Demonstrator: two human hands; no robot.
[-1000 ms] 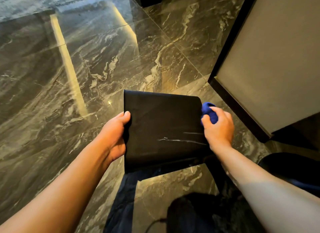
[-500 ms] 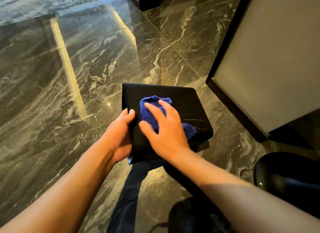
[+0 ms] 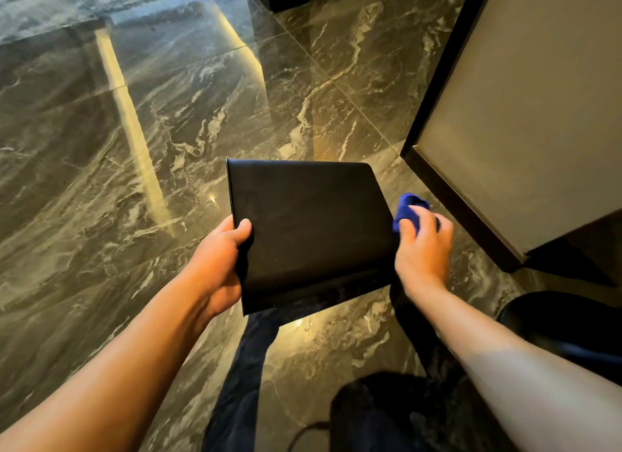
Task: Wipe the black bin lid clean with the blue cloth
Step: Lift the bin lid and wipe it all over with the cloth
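A flat black bin lid (image 3: 309, 226) is held in the air above the marble floor, its top face toward me. My left hand (image 3: 218, 263) grips its left edge, thumb on top. At the lid's right edge my right hand (image 3: 422, 246) holds a bunched blue cloth (image 3: 409, 209); most of the cloth is hidden under the fingers. The lid's top face is bare and matte.
A dark glossy marble floor (image 3: 151, 155) spreads to the left and ahead. A grey cabinet with a black plinth (image 3: 525, 115) stands at the right. A black round bin (image 3: 565, 323) sits at the lower right. My dark trousers (image 3: 242, 377) show below the lid.
Half a second ago my right hand pressed the cloth on the lid's middle; it has swept right to the lid's right edge. The left hand keeps its grip.
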